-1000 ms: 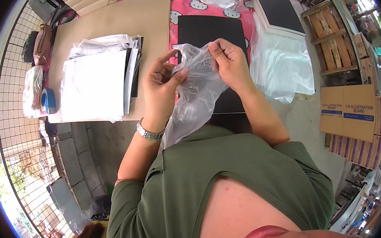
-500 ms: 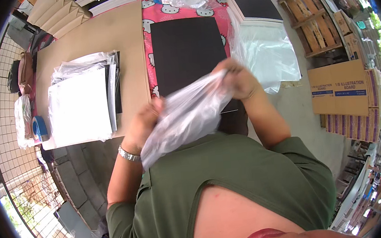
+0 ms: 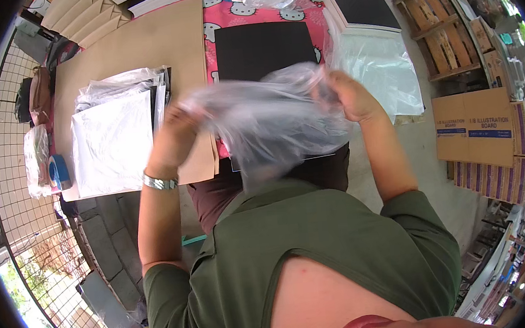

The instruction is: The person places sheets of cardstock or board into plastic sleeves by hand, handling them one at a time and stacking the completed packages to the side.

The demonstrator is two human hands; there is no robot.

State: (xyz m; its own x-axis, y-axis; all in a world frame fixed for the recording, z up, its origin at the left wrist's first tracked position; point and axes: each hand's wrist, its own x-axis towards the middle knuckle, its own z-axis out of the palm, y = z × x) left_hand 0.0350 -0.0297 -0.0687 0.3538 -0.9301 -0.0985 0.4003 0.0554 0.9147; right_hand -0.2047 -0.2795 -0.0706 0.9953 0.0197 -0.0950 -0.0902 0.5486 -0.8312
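- Holding a clear plastic bag (image 3: 264, 117) up between both hands, we have it stretched sideways in front of our body, across the view of the near part of a black board (image 3: 265, 48); whether it brushes the board, we cannot tell.
- Left hand (image 3: 176, 137): fingers folded onto the bag's left end; fingertips blurred, exact pinch unclear to us.
- Right hand (image 3: 355, 96): thumb and fingers drawn close on the right end, also blurred.
- Film creased, its lower part hanging loose; we judge an even, gentle pull would smooth it without tearing.
- Better, we think, to grip only the edges and keep both hands level against twisting.
- We should mind the plastic-wrapped stack (image 3: 114, 142) beside the left hand; its loose film could snag.
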